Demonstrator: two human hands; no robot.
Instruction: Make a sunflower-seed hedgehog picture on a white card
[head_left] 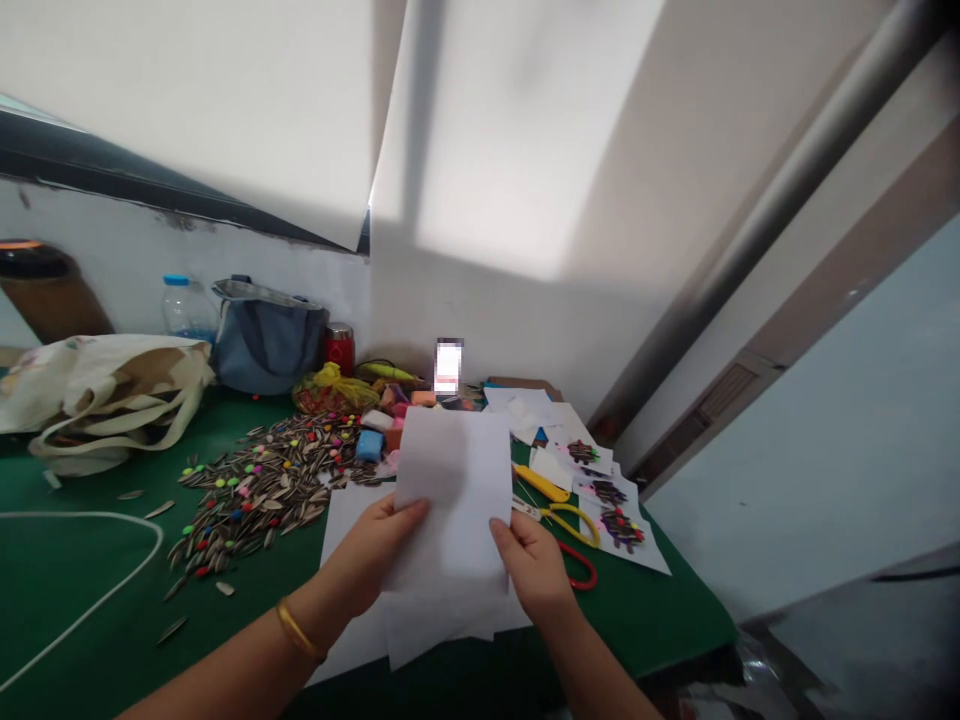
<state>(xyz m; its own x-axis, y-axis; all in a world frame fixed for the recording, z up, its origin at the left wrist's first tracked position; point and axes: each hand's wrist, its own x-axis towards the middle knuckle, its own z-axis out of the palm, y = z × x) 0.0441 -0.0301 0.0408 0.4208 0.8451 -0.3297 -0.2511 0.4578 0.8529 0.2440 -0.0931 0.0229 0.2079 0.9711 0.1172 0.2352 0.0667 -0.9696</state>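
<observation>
Between both hands I hold a white sheet of paper (454, 470), raised above other white sheets (352, 640) lying on the green table. My left hand (375, 550) grips its left edge with the thumb on top. On the opposite edge, my right hand (534, 560) pinches the paper the same way. Just right of that hand lie scissors with yellow handles (581, 522), a red scissor handle (583, 568) and a yellow utility knife (541, 483). To the left spreads a heap of striped sunflower seeds (277, 490) mixed with small coloured balls.
Papers bearing seed clusters (622, 528) lie at the right. Blocks of coloured clay (369, 445), a lit phone (448, 367), a red flask (340, 348) and a blue bag (268, 335) stand behind. A cream tote (112, 390) and white cable (154, 540) occupy the left.
</observation>
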